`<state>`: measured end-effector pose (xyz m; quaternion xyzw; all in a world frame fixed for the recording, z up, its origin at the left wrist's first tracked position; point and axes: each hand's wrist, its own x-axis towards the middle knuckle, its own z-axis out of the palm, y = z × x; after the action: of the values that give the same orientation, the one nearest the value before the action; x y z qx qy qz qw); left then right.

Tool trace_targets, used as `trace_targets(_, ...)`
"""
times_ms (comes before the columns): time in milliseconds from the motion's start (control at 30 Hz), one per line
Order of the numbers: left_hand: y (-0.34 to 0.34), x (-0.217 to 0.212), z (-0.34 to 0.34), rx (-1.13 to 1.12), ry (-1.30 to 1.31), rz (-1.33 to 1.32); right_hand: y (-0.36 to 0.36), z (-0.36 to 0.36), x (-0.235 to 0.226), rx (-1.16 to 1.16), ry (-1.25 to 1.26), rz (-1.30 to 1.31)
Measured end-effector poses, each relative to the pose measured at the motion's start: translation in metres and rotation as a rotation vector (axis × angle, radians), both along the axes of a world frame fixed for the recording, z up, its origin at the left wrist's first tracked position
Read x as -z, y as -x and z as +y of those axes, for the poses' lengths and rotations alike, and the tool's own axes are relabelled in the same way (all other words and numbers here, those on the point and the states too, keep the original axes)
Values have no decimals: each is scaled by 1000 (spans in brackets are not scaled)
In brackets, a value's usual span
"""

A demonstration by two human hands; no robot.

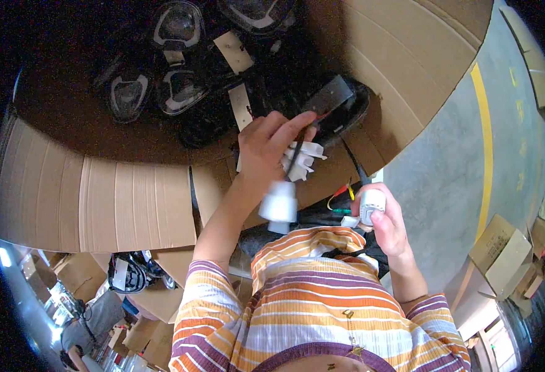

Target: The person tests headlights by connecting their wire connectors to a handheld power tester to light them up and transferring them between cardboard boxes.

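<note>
striped orange, white and purple shirt [310,310] fills the lower edge, closest to the camera. from it 2 bare forearms rise toward a big cardboard box [99,198] whose flaps are open.

left hand [266,149] is raised over the box edge. its fingers [288,131] are closed around a thin black cable [296,155] and a white plastic connector [303,160], and a white cylindrical part [279,204] hangs below the palm, a little blurred. right hand [387,226] is lower and to the right, its fingers closed around a small white round part [372,203], the thumb on its side. between both hands some thin red, yellow and green wires [341,191] are visible.

inside the box lie several black housings with clear lenses [176,28], looking like lamps, with paper strips between them. grey floor with a yellow line [486,136] is at the right, and smaller cartons [499,251] stand there.

i judge the step as joining or sorting the wiring of 1 lamp unit: the cable end is held up, the small part is ready in the other hand. the next move probably needs to bring both white parts together, line them exactly and keep the thin wires out of the joint.
</note>
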<state>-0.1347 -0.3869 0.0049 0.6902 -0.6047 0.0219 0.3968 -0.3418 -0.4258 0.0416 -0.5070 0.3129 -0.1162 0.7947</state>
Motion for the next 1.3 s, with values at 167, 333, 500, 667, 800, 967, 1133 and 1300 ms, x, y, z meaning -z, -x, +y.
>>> trace_targets(167, 14, -10, 3, 80, -39, 157, 1, 3, -6, 72, 25, 96)
trace_targets(333, 38, -25, 9, 360, -107, 414, 6, 4, -11, 166, 6, 68)
trace_targets(500, 69, -15, 16, 553, -117, 547, 20, -2, -16, 211, 106, -25)
trace_targets(667, 62, -25, 16, 607, -337, 478, 34, -6, -18, 284, 127, -78)
trace_targets(800, 58, -24, 22, 568, -386, 360, 36, -11, -27, 272, 57, -121)
trace_targets(967, 55, -28, 22, 549, -434, 202, 37, -13, -32, 269, 44, -126)
trace_targets(1133, 53, -32, 23, 577, -490, 175, 36, -14, -33, 196, 103, -88)
trace_targets(1300, 48, -33, 24, 587, -497, 190, 35, -16, -41, 166, 94, 43)
